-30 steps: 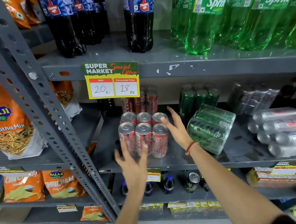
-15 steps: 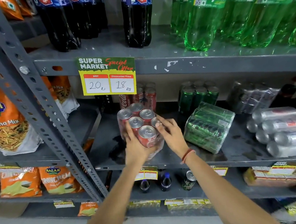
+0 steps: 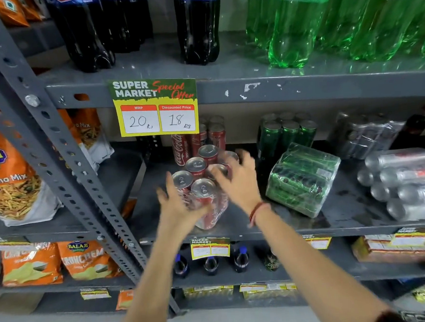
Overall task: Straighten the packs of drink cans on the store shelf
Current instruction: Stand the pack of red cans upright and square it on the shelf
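Observation:
A shrink-wrapped pack of red cola cans [image 3: 200, 184] stands upright on the grey middle shelf [image 3: 349, 230], turned at an angle to the shelf's front edge. My left hand [image 3: 175, 208] presses against its front left side, fingers spread. My right hand [image 3: 236, 181] lies over its right side and hides the cans there. Both hands are blurred. To the right, a green can pack [image 3: 303, 179] leans tilted on one edge. Further right a silver can pack [image 3: 409, 182] lies on its side.
More red cans [image 3: 216, 135], a green pack [image 3: 288, 133] and a silver pack [image 3: 365, 135] stand at the back. A yellow price sign [image 3: 156, 107] hangs from the shelf above. A slanted grey post [image 3: 54, 146] borders the left. Snack bags lie beyond it.
My hands reached in and closed on the red pack. The pack has turned from square to the shelf edge to a diagonal angle, and my fingers are now more spread.

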The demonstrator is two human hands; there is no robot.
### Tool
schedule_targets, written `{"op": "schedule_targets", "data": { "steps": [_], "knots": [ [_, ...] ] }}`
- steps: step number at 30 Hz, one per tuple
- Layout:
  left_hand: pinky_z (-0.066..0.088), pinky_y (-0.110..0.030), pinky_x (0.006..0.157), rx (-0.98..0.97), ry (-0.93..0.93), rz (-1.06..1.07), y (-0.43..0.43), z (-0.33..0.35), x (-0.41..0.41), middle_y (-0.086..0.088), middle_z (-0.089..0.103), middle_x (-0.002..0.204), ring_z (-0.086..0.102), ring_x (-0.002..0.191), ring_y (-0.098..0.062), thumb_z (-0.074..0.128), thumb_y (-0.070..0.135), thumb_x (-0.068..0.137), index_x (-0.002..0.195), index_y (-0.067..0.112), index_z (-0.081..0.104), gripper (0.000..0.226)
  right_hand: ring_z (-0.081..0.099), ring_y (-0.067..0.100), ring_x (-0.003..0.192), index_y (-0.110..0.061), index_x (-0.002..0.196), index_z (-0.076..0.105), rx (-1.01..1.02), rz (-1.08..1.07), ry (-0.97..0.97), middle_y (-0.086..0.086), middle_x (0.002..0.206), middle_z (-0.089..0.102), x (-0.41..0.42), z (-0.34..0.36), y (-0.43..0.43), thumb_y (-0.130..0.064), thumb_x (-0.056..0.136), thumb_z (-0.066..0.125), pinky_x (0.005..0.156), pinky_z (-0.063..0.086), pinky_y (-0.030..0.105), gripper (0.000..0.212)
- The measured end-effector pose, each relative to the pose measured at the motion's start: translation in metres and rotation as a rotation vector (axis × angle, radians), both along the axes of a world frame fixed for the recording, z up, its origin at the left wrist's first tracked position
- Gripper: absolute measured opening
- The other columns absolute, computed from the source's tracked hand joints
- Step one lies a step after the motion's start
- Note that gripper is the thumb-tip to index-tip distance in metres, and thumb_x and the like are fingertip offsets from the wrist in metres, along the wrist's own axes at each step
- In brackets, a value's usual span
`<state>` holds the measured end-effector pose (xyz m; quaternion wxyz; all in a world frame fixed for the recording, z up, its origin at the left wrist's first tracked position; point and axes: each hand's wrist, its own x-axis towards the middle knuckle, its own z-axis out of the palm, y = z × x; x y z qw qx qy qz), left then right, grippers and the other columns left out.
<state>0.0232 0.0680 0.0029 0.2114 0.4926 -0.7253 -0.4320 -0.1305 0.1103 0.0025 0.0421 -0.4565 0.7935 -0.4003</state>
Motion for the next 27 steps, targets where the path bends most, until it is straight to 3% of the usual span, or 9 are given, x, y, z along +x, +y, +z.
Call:
{"op": "schedule_targets", "data": {
  "steps": [2, 5, 8, 11, 13, 15, 18, 24, 27],
  "knots": [
    [0.017, -0.054, 0.112, 0.011, 0.091, 0.008, 0.026, -0.013, -0.021, -0.021, -0.027, 0.152, -0.002, 0.143, -0.041, 0.086, 0.04, 0.056, 0.147, 0.03, -0.013, 0.134, 0.021, 0.036, 0.139, -0.026, 0.135, 0.049, 0.166, 0.1, -0.093, 0.022, 0.146, 0.029, -0.031, 0.006, -0.017, -0.059, 0.082, 0.057, 0.113, 0.022, 0.045, 0.064],
    [0.026, -0.058, 0.11, -0.084, 0.204, 0.14, 0.03, -0.038, -0.046, -0.026, -0.023, 0.152, 0.003, 0.142, -0.048, 0.086, 0.037, 0.059, 0.145, 0.035, -0.001, 0.123, 0.035, 0.032, 0.135, -0.031, 0.137, 0.045, 0.267, 0.236, -0.248, 0.012, 0.143, 0.033, -0.048, 0.006, -0.031, -0.052, 0.079, 0.065, 0.113, 0.026, 0.037, 0.065],
    [0.032, -0.057, 0.107, -0.142, 0.232, 0.215, 0.008, -0.044, -0.042, -0.024, 0.004, 0.156, 0.023, 0.139, -0.045, 0.083, 0.029, 0.065, 0.144, 0.032, 0.017, 0.103, 0.045, 0.032, 0.126, -0.032, 0.137, 0.046, 0.196, 0.191, -0.226, 0.012, 0.131, 0.042, -0.047, -0.005, -0.031, -0.054, 0.079, 0.065, 0.109, 0.031, 0.034, 0.065],
    [0.038, -0.047, 0.105, -0.154, 0.198, 0.068, -0.034, -0.04, -0.015, -0.015, 0.043, 0.144, 0.046, 0.128, -0.032, 0.088, 0.024, 0.056, 0.141, 0.031, 0.029, 0.104, 0.049, 0.035, 0.119, -0.035, 0.139, 0.041, 0.177, 0.138, -0.158, 0.017, 0.122, 0.053, -0.041, -0.013, -0.023, -0.066, 0.078, 0.056, 0.107, 0.037, 0.041, 0.07],
    [0.039, -0.038, 0.103, -0.094, 0.18, -0.065, -0.06, -0.032, 0.002, -0.004, 0.053, 0.134, 0.05, 0.122, -0.02, 0.089, 0.019, 0.053, 0.14, 0.03, 0.032, 0.104, 0.049, 0.034, 0.118, -0.03, 0.141, 0.037, 0.175, 0.101, -0.066, 0.018, 0.113, 0.063, -0.027, -0.021, -0.018, -0.074, 0.077, 0.045, 0.103, 0.038, 0.045, 0.078],
    [0.038, -0.031, 0.098, -0.075, 0.163, -0.176, -0.077, -0.024, 0.01, 0.005, 0.051, 0.128, 0.047, 0.118, -0.012, 0.089, 0.014, 0.054, 0.139, 0.028, 0.033, 0.103, 0.049, 0.037, 0.117, -0.022, 0.144, 0.033, 0.164, 0.006, 0.053, 0.02, 0.114, 0.065, -0.004, -0.031, -0.016, -0.071, 0.082, 0.038, 0.101, 0.031, 0.047, 0.079],
    [0.036, -0.025, 0.095, -0.102, 0.169, -0.229, -0.086, -0.022, 0.012, 0.009, 0.045, 0.123, 0.043, 0.117, -0.009, 0.088, 0.01, 0.055, 0.139, 0.024, 0.034, 0.101, 0.048, 0.039, 0.116, -0.018, 0.145, 0.03, 0.146, -0.072, 0.063, 0.024, 0.123, 0.06, 0.01, -0.043, -0.018, -0.064, 0.088, 0.038, 0.101, 0.025, 0.049, 0.074],
    [0.038, -0.043, 0.106, -0.149, 0.1, -0.218, -0.087, -0.029, 0.015, 0.005, 0.048, 0.132, 0.045, 0.127, -0.02, 0.089, 0.018, 0.055, 0.141, 0.03, 0.028, 0.106, 0.041, 0.038, 0.122, -0.027, 0.148, 0.019, 0.165, 0.089, -0.062, 0.024, 0.122, 0.058, -0.004, -0.041, -0.011, -0.065, 0.087, 0.04, 0.104, 0.024, 0.047, 0.076],
    [0.034, -0.046, 0.108, -0.155, 0.043, -0.026, -0.062, -0.022, 0.008, -0.01, 0.044, 0.143, 0.041, 0.132, -0.03, 0.084, 0.015, 0.065, 0.148, 0.024, 0.013, 0.11, 0.044, 0.034, 0.119, -0.032, 0.147, 0.02, 0.072, 0.168, -0.221, 0.017, 0.12, 0.052, -0.019, -0.029, 0.016, -0.061, 0.085, 0.049, 0.102, 0.036, 0.043, 0.074]
  ]
}}
